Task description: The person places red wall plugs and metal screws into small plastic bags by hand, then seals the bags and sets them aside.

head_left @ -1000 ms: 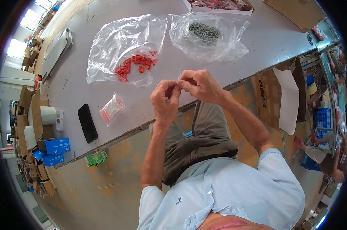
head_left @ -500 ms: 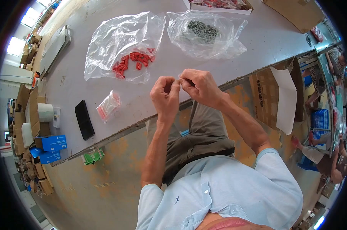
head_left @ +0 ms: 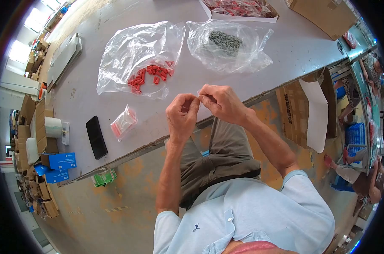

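Note:
My left hand (head_left: 182, 117) and my right hand (head_left: 224, 103) meet fingertip to fingertip above the table's near edge. Both are closed in a pinch. A tiny pale, clear bit shows at the fingertips, too small to name. Beyond them lies an open clear plastic bag (head_left: 130, 48) with short red plastic plugs (head_left: 157, 79) at its near side. Right of it, another clear bag (head_left: 253, 57) holds a heap of grey metal screws (head_left: 226, 43). Nearer my left hand is a small clear bag (head_left: 125, 122) with red-pink edging.
A black phone (head_left: 96, 137) lies near the table's edge. At the back are a white tray (head_left: 259, 19) of red-filled packets and a cardboard box (head_left: 325, 17). Blue boxes (head_left: 61, 161) stand at the left. Below right, an open carton (head_left: 291, 112) stands; other people sit beyond it.
The view has shifted slightly, so the table's things sit a little lower in it. My hands stay pinched together at the fingertips, with the left fingers turned slightly more inward.

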